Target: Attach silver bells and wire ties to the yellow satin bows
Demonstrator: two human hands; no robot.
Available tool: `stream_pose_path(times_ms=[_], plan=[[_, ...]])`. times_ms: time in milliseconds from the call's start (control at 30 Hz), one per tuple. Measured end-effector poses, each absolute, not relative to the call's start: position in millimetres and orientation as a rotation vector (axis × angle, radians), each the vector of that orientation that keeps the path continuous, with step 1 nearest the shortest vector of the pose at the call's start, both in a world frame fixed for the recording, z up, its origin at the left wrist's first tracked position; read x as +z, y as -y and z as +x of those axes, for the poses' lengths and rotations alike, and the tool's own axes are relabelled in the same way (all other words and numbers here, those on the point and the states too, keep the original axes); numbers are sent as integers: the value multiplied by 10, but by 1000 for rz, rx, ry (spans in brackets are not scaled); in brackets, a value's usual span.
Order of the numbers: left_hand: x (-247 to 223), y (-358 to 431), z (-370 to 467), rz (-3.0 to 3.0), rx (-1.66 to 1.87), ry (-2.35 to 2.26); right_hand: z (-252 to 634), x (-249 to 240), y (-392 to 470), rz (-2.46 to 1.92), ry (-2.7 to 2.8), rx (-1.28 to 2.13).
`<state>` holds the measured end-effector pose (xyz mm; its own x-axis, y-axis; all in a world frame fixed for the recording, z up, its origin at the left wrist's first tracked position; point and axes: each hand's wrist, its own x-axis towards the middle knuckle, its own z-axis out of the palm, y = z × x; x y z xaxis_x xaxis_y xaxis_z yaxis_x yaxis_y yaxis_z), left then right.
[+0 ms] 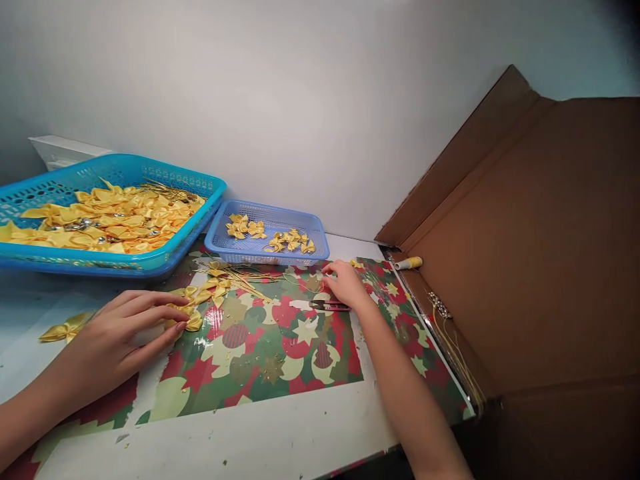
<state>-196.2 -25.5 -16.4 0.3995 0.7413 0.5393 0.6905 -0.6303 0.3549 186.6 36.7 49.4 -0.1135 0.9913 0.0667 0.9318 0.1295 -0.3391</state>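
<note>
My left hand point(127, 330), loosely open, hovers or rests at glossy yellow ribbon bows point(194, 322) (softly creased) on the patterned sheet point(240, 370). My right hand point(346, 285), half curled near the snips point(330, 305), has an unclear grip.

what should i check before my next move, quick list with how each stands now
1. Left hand at the yellow bows: ok; firm grip, cannot tell.
2. Right hand holding something: cannot tell, too fine to see.
3. Snips close by: ok, lying beside the right hand.
4. Gold strands tidy: not ok, loosely fanned across the patterned sheet.
5. Small blue basket upright with space left: ok.
</note>
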Motion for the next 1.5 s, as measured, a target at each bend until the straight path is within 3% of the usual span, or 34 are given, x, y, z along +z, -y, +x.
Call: stream_pose_path(times_ms=[433, 667, 900, 1133, 1300, 1500], plan=[[-128, 317, -1881, 2584, 1003, -1274, 972, 263, -522, -1966, 2237, 319], [-49, 377, -1752, 2543, 1074, -1267, 1128, 293, -441, -1867, 2095, 387], [74, 213, -1204, 2521, 914, -1085, 1259, 145, -429, -1681, 1865, 568], [23, -312, -467, 2440, 943, -1309, 1274, 119, -424, -1488, 1638, 691], [72, -550, -492, 2488, 913, -1342, 1383, 103, -376, -1401, 1474, 713], [196, -313, -368, 2376, 1023, -1163, 1349, 188, -178, -1277, 1387, 684]])
